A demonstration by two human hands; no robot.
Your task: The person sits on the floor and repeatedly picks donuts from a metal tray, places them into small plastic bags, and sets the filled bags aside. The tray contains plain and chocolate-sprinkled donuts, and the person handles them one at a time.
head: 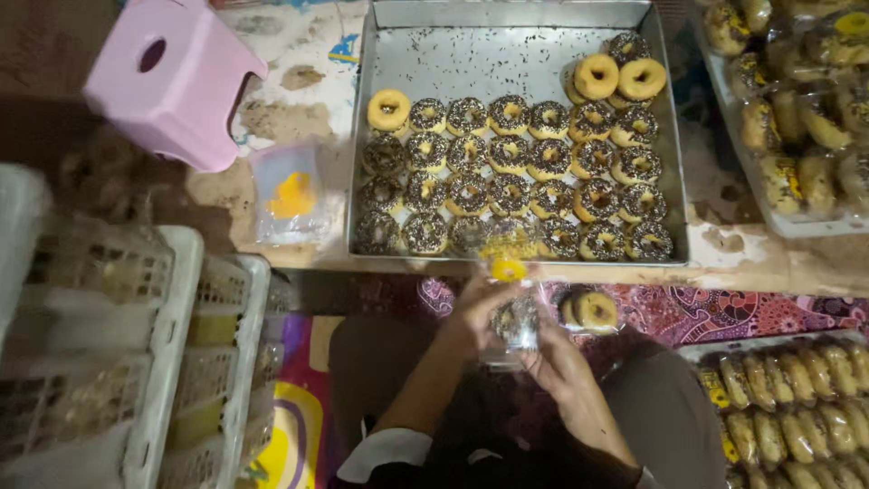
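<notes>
Both my hands meet low in the middle, just in front of a metal tray (507,50). My left hand (480,312) and my right hand (559,358) together hold a clear plastic bag (516,324) with a chocolate-sprinkled donut inside and a yellow label at its top. The tray carries rows of sprinkled donuts (507,186) and a few plain glazed ones (617,80) at its far right. One bagged donut (593,311) lies on the patterned cloth beside my right hand.
A pink plastic stool (172,77) stands at the far left. A stack of clear bags with yellow labels (290,192) lies left of the tray. White plastic crates (127,353) fill the left side. Bagged donuts (797,118) pile up at the right, with more at the lower right.
</notes>
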